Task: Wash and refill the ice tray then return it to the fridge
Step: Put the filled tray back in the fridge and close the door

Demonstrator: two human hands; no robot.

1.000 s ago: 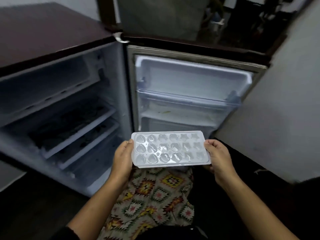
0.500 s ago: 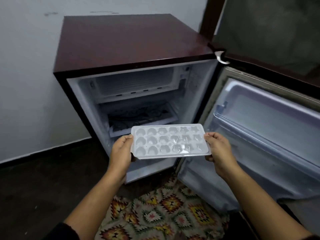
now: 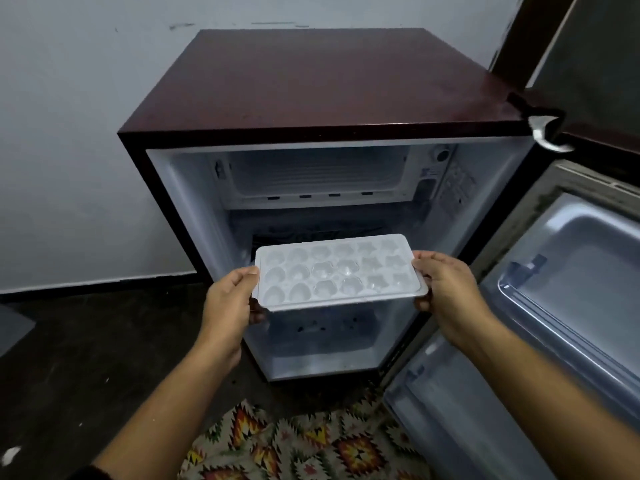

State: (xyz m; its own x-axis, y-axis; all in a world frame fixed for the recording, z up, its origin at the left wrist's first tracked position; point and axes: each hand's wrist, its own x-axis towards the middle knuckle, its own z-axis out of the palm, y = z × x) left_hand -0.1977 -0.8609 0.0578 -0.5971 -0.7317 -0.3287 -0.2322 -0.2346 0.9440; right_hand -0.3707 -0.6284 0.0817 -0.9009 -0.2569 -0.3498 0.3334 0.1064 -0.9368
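Pale wall (image 3: 69,150) meets a dark floor (image 3: 62,358) behind a small fridge (image 3: 329,81) with a maroon top, which stands with its door (image 3: 585,237) swung wide to the right on a metal hinge (image 3: 545,133). Inside the white cavity a freezer box (image 3: 318,178) sits at the top, with a round dial (image 3: 443,155) beside it on the right, and a dark shelf (image 3: 294,233) shows lower down. On the door's inner face a clear-fronted rack (image 3: 554,317) runs across. A white ice tray (image 3: 339,271) is held roughly level in front of the open cavity, below the freezer box and over the lower half of the opening, with its far edge hiding part of the dark shelf. It has three rows of six moulded cells: hearts at the left, flowers in the middle, stars at the right. Whether the cells hold water cannot be told. The left hand (image 3: 227,299) has its grip closed on the tray's left short end, thumb on the rim and fingers curled underneath. The right hand (image 3: 446,289) has its grip closed on the right short end in the same way, thumb on top and fingers below. A patterned rug (image 3: 294,441) lies on the floor near the fridge's foot, between the two forearms
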